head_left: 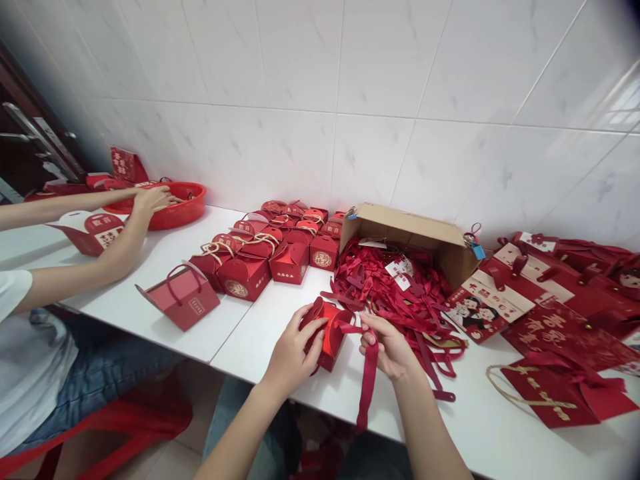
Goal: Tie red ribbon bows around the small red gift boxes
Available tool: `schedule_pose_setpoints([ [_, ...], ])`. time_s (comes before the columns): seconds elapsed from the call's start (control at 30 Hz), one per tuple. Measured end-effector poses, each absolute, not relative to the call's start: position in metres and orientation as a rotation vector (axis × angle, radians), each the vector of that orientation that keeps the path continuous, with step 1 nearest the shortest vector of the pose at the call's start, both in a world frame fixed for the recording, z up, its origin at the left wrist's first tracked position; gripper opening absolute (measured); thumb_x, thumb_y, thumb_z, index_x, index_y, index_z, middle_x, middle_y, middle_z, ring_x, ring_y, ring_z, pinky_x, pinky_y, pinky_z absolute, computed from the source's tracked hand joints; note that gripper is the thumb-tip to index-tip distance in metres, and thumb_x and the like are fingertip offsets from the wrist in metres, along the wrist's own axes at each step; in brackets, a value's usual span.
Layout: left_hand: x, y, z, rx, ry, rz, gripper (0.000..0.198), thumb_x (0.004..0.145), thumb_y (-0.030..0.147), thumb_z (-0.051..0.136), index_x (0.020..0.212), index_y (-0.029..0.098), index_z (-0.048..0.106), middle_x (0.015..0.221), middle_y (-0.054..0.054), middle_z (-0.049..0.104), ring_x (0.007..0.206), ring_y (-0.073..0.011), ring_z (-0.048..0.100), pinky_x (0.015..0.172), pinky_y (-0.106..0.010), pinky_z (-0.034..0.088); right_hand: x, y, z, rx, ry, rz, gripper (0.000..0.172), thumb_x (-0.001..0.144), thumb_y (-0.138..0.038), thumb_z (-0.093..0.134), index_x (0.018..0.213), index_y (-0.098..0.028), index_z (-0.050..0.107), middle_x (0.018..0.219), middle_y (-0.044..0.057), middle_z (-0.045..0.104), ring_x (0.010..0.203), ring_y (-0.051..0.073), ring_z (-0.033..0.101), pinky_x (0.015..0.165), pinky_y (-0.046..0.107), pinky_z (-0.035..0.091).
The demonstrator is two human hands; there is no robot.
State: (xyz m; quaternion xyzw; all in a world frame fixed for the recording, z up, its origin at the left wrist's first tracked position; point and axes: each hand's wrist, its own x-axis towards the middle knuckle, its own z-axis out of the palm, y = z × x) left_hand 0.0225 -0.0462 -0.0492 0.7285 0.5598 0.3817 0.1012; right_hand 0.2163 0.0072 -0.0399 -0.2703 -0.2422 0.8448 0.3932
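"Red box [334, 341] by the person's hands: where exactly is it?"

"On the white table [480, 417], close to the near edge, just in front of the heap of red ribbons [385, 287]."

"What is the left hand [295, 350] doing?"

"It holds the box, curled against its left side with the fingers laid over the top."

"And the right hand [389, 347]?"

"Narrow grip: thumb and fingers pinch a dark red ribbon [369, 383]. One part reaches across to the top of the box, and a loose tail hangs toward the table's edge. Whether the ribbon is knotted, I cannot tell."

"What stands around them?"

"Behind the heap, an open cardboard carton [410, 223]. To its left, rows of red boxes [245, 275], some with pale cord on top, and a handled box [183, 298] tilted nearer the front. On the right, red gift bags [550, 293] lie overlapping."

"Anyone else there?"

"Yes, a co-worker at the left, one hand [153, 200] over a red basin [186, 212]. I can't make out what those fingers hold."
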Motion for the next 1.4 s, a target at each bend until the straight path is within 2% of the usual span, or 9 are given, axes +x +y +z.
schedule_pose_setpoints([
  [0.5, 0.028, -0.053, -0.048, 2.253, 1.635, 1.129, 0.031, 0.085, 0.019, 0.047, 0.112, 0.020, 0.062, 0.130, -0.012, 0.046, 0.121, -0.0249, 0.048, 0.099, -0.037, 0.045, 0.221, -0.018, -0.029, -0.774, -0.427, 2.091, 0.027, 0.062, -0.027, 0.079, 0.053, -0.012, 0.058, 0.034, -0.005, 0.050, 0.026, 0.000, 0.035, 0.030, 0.009, 0.029],
  [0.77, 0.033, -0.059, -0.038, 2.348, 1.598, 1.115, 0.032, 0.083, 0.018, 0.050, 0.114, 0.021, 0.060, 0.130, -0.012, 0.046, 0.121, -0.0257, 0.045, 0.100, -0.041, 0.044, 0.216, -0.025, -0.031, -0.731, -0.519, 2.050, 0.029, 0.065, -0.033, 0.077, 0.056, -0.014, 0.056, 0.035, -0.007, 0.047, 0.026, -0.001, 0.033, 0.031, 0.010, 0.029],
  [0.93, 0.035, -0.054, -0.028, 2.373, 1.588, 1.140, 0.037, 0.080, 0.018, 0.053, 0.118, 0.020, 0.056, 0.130, -0.013, 0.044, 0.122, -0.0262, 0.042, 0.100, -0.043, 0.042, 0.210, -0.024, -0.037, -0.754, -0.592, 1.956, 0.024, 0.068, -0.030, 0.076, 0.061, -0.015, 0.058, 0.048, -0.005, 0.055, 0.035, 0.002, 0.042, 0.032, 0.011, 0.029],
  [1.2, 0.039, -0.038, -0.017, 2.463, 1.523, 1.201, 0.020, 0.080, 0.015, 0.054, 0.095, 0.022, 0.064, 0.123, -0.008, 0.052, 0.113, -0.0233, 0.050, 0.091, -0.039, 0.047, 0.205, -0.024, -0.039, -0.842, -0.843, 1.836, 0.027, 0.075, -0.035, 0.068, 0.061, -0.014, 0.057, 0.043, -0.004, 0.051, 0.037, 0.003, 0.041, 0.031, 0.011, 0.025],
  [1.4, 0.037, -0.035, -0.017, 2.545, 1.483, 1.358, 0.020, 0.080, 0.013, 0.056, 0.095, 0.021, 0.065, 0.114, -0.009, 0.059, 0.107, -0.0226, 0.053, 0.087, -0.039, 0.047, 0.206, -0.025, -0.039, -0.864, -0.864, 1.815, 0.029, 0.075, -0.038, 0.067, 0.063, -0.015, 0.057, 0.043, -0.004, 0.051, 0.037, 0.004, 0.041, 0.032, 0.012, 0.024],
])
